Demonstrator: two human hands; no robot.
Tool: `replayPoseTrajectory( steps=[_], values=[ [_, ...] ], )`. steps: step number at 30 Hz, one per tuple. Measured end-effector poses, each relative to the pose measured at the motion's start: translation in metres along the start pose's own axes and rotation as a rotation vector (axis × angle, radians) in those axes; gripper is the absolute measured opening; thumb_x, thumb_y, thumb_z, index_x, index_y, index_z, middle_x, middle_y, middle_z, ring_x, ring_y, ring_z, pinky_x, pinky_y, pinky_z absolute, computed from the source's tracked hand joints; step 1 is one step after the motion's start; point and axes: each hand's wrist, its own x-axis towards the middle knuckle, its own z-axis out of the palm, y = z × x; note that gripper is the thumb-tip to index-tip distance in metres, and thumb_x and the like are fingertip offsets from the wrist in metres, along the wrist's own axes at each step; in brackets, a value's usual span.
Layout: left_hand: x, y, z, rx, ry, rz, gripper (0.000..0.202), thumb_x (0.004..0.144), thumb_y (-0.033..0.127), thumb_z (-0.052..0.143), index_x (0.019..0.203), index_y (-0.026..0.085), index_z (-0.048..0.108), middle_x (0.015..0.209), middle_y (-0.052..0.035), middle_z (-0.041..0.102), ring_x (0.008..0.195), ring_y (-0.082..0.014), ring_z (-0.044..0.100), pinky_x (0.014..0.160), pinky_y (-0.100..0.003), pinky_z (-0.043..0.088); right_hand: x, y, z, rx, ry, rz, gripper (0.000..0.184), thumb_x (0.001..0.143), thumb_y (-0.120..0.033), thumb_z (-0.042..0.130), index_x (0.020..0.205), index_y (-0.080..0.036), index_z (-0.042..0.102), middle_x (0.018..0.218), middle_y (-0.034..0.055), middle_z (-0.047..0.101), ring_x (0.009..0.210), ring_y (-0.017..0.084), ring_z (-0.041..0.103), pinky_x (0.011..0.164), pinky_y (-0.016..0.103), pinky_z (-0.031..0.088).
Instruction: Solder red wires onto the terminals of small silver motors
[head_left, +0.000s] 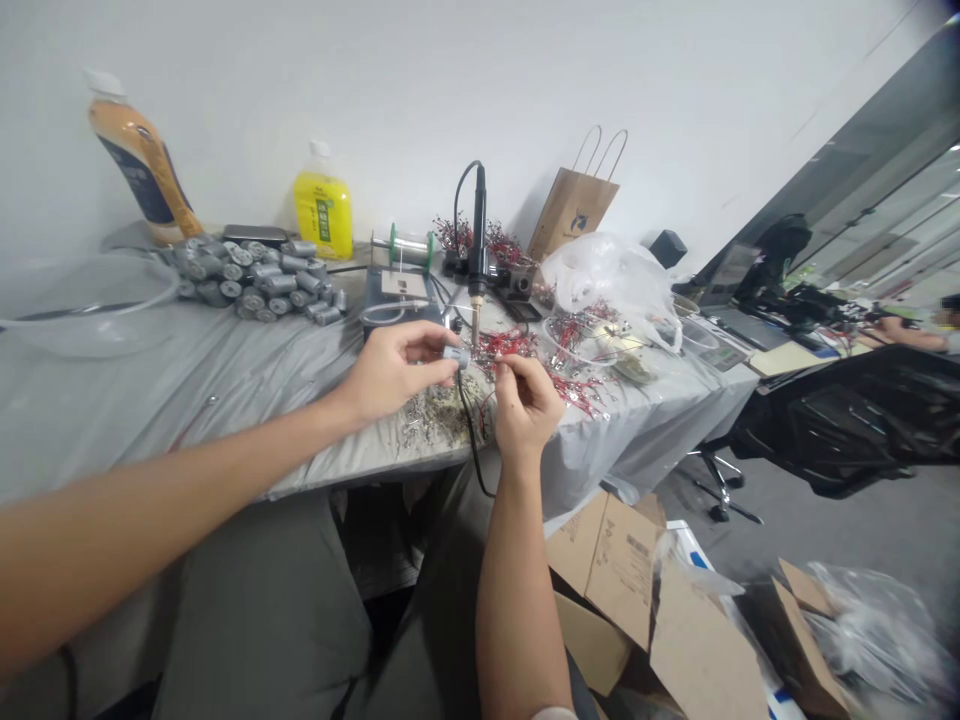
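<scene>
Head view, dial centred on the grey cylindrical motor: left hand pinches it near the tip of the soldering iron, upright at 12 o'clock. Right hand, 4 o'clock: thumb and forefinger pressed together; contents, cannot tell. Solder spool, 11; red wire leads, 3; motor pile, 9 to 10.

**Plastic-covered worktable, contents**

Left: clear plastic basin; orange bottle; heap of grey metal cylinders. Rear: yellow bottle. Right: scattered red wire leads; white plastic bag; brown paper bag. Near edge: small loose parts.
</scene>
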Motion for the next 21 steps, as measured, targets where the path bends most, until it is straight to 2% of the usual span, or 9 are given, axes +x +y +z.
replayPoseTrajectory(
  steps=[7,13,21],
  values=[
    [-0.0002,0.0021,0.0006,-0.002,0.005,-0.002,0.027,0.081,0.024,0.086,0.104,0.015,0.076,0.092,-0.0045,0.076,0.073,-0.0169,0.076,0.073,-0.030,0.066,-0.0007,0.0007,0.0000,-0.008,-0.004,0.009,0.017,0.102,-0.032,0.066,0.099,-0.021,0.079,0.085,0.0024,0.069,0.074,0.015,0.060,0.065,0.030,0.046],
    [0.0003,0.0007,0.0012,-0.011,0.004,-0.004,0.029,0.081,0.025,0.087,0.105,0.014,0.076,0.090,-0.0045,0.075,0.074,-0.0175,0.076,0.074,-0.031,0.066,0.0001,-0.0005,0.0002,0.040,0.001,-0.007,0.013,0.102,-0.026,0.068,0.099,-0.022,0.080,0.083,0.0006,0.069,0.071,0.013,0.059,0.063,0.029,0.043],
    [-0.0004,0.0028,0.0013,0.016,0.007,0.007,0.025,0.083,0.025,0.085,0.104,0.015,0.075,0.090,-0.0039,0.075,0.072,-0.0164,0.076,0.072,-0.029,0.065,-0.0002,0.0002,-0.0002,-0.012,-0.005,0.003,0.018,0.102,-0.032,0.066,0.098,-0.021,0.079,0.084,0.0021,0.069,0.073,0.015,0.060,0.064,0.030,0.046]
  ],
)
